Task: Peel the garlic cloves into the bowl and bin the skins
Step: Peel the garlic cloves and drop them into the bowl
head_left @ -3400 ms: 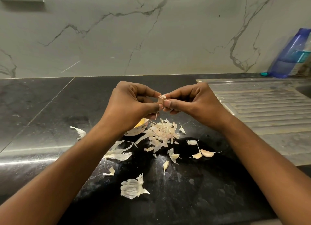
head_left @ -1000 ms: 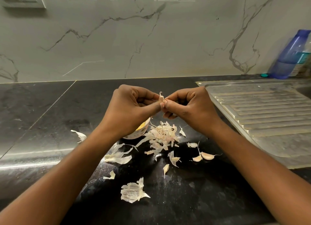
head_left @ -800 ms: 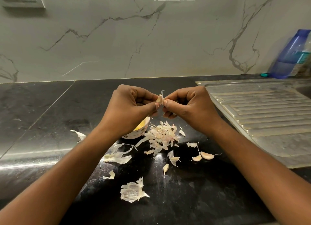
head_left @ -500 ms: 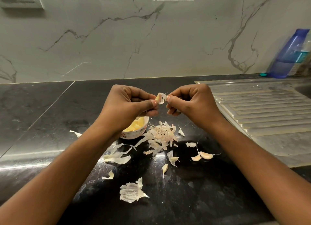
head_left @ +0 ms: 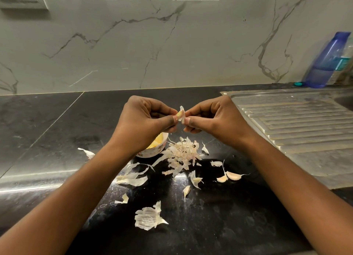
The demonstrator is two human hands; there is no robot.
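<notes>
A second ago the two thumbs were pressed close together on the clove [head_left: 179, 115]. Now the hands have moved a little apart and a flap of skin [head_left: 182, 109] stands up loose from it. By my judgement the skin is coming off, and this clove can soon go into the bowl [head_left: 152, 154]. The left hand [head_left: 141, 124] pinches the clove between thumb and forefinger, and the right hand [head_left: 217, 119] pinches the lifted skin in the same way. The clove is in the air between both hands, above the counter [head_left: 210, 226] and just beyond the bowl. Its left part shows bare, pale yellow flesh, while the right part still wears thin white skin. A pile of skins [head_left: 181, 153] lies beside the bowl, and unpeeled cloves [head_left: 233, 176] wait nearer to the person. No bin is visible.
</notes>
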